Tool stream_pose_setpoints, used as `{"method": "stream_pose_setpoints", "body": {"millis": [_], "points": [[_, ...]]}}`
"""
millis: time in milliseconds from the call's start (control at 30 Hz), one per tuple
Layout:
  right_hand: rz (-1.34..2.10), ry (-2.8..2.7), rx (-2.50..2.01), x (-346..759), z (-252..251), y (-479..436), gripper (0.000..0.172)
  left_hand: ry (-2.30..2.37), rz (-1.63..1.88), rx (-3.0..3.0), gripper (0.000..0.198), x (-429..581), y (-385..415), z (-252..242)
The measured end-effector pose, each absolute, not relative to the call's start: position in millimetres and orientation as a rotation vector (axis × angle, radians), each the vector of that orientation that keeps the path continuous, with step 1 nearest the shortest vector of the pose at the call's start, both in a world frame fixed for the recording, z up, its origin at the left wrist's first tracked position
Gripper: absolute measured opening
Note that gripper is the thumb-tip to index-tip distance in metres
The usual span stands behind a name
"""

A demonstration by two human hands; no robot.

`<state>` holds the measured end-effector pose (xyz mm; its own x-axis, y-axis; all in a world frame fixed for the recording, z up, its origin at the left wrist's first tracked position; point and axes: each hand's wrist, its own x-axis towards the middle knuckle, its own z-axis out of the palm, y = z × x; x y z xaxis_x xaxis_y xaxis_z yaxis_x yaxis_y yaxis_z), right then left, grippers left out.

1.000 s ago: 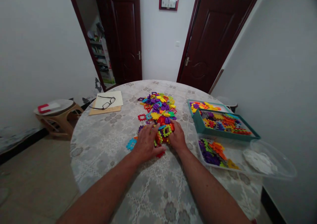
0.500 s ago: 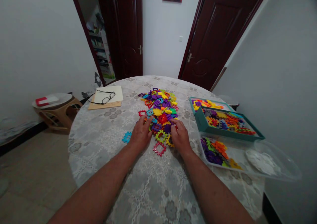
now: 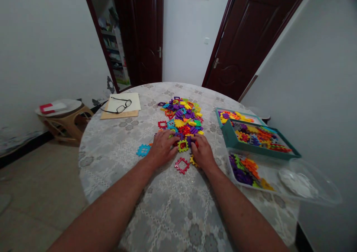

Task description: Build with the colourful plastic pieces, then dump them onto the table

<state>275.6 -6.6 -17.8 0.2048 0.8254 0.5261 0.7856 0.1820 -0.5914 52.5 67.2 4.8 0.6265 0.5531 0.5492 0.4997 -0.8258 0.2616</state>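
Note:
A pile of colourful interlocking plastic pieces (image 3: pixel 182 118) lies in the middle of the round table (image 3: pixel 173 207). My left hand (image 3: pixel 162 148) and my right hand (image 3: pixel 202 152) rest on the near end of the pile, palms down, fingers slightly bent over the pieces. A green square piece (image 3: pixel 183 145) sits between the fingertips of both hands. A red square frame piece (image 3: pixel 182 165) lies loose just in front of my wrists. A blue piece (image 3: pixel 143 150) lies left of my left hand.
A teal box (image 3: pixel 228 135) of sorted pieces and a clear tray (image 3: pixel 272 177) with more pieces stand at the right edge. Glasses (image 3: pixel 120 105) lie on paper at the back left. A low stool (image 3: pixel 63 114) stands beside the table, with two dark doors behind.
Both hands have slid a little farther into the pile. The red frame piece that my left hand covered now lies free near my wrists. The camera has tipped down slightly.

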Motion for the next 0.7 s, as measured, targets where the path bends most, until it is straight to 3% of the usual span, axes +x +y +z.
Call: {"method": "stream_pose_setpoints", "body": {"millis": [100, 333, 567, 700], "points": [[0.097, -1.476, -1.576, 279, -16, -7, 0.025, 0.976, 0.900, 2.798, 0.038, 55, 65, 5], [0.347, -1.226, -1.528, 283, 1, -17, 0.037, 1.324, 0.878, 2.655, 0.053, 59, 64, 5], [0.168, -1.472, -1.655, 299, 24, -28, 0.039, 1.150, 1.043, 2.635, 0.043, 57, 66, 10], [0.074, -1.676, -1.849, 301, 25, -35, 0.041, 0.902, 0.924, 2.724, 0.038, 58, 64, 15]]}}
